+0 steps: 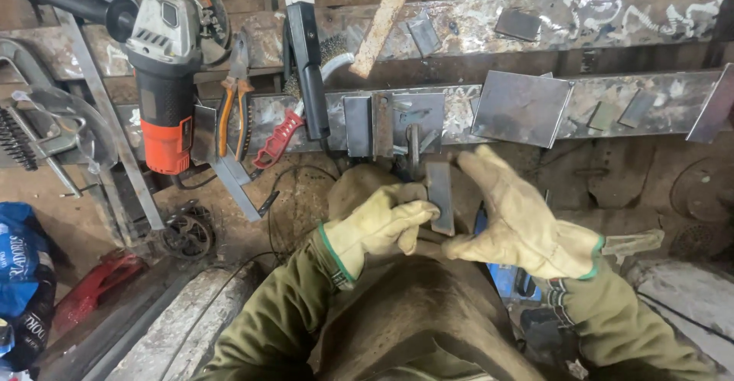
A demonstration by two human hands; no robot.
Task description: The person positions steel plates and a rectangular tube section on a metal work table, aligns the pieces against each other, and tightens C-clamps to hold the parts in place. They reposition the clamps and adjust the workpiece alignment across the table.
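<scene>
Both hands wear pale yellow leather work gloves with olive sleeves. My left hand grips a small flat steel strip, holding it upright just below a steel beam. My right hand is spread with fingers apart, its fingertips close to the strip's right side, holding nothing. Above the strip, small steel plates and a metal loop sit against the beam.
An orange and grey angle grinder rests on the left. Orange-handled pliers, a red-handled tool and a wire brush lie nearby. A square steel plate leans on the beam. A blue bag sits at far left.
</scene>
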